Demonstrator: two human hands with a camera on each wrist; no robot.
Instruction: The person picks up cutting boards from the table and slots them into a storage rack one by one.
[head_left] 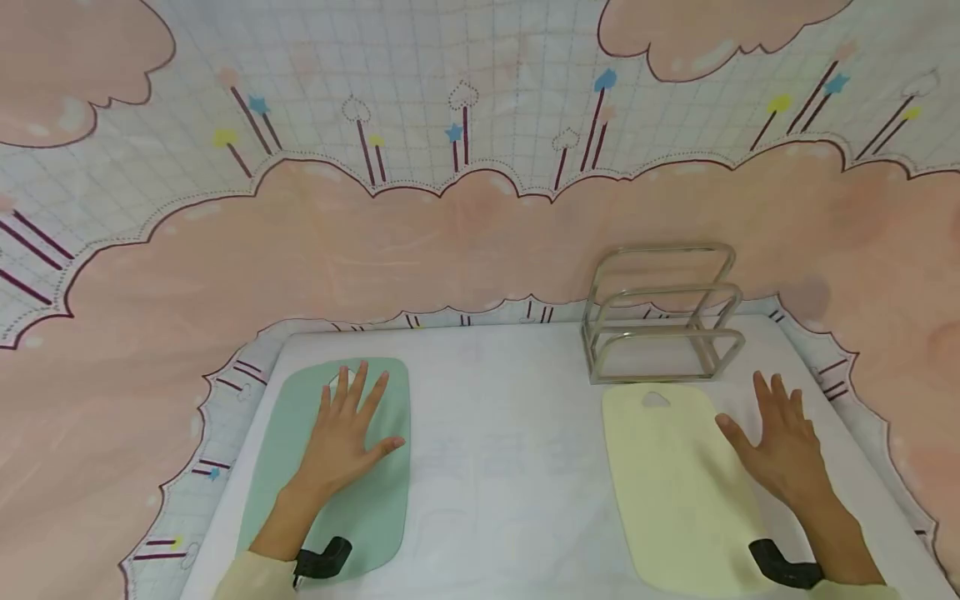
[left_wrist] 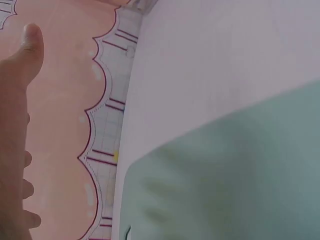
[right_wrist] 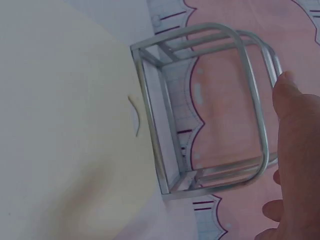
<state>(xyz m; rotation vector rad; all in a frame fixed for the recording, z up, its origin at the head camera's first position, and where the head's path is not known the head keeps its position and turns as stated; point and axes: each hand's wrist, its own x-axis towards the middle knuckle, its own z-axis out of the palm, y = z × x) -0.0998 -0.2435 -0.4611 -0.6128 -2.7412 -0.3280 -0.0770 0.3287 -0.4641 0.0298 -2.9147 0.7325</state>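
I am watching the left hand [head_left: 341, 442] hovering above a green cutting board [head_left: 371, 517], with its fingers straight and spread and the thumb pointing out to the side. It is holding nothing, and in the left wrist view a soft shadow is falling on the board below it. The green board is lying flat on the left part of the white table [head_left: 510, 467], its handle hole showing partly behind the fingertips.

On the other side, I am seeing the right hand [head_left: 785, 450] hovering by the right edge of a yellow cutting board [head_left: 678, 492]. Its fingers are also extending, the thumb standing well apart from them, and it is gripping nothing.

The yellow board is lying flat, its handle hole facing a metal rack [head_left: 663, 332] with three rounded loops. This rack is standing at the far right of the table, just beyond the board; whether the two are touching, I cannot tell. Around the table, a cloud-patterned cloth [head_left: 450, 242] is spreading.
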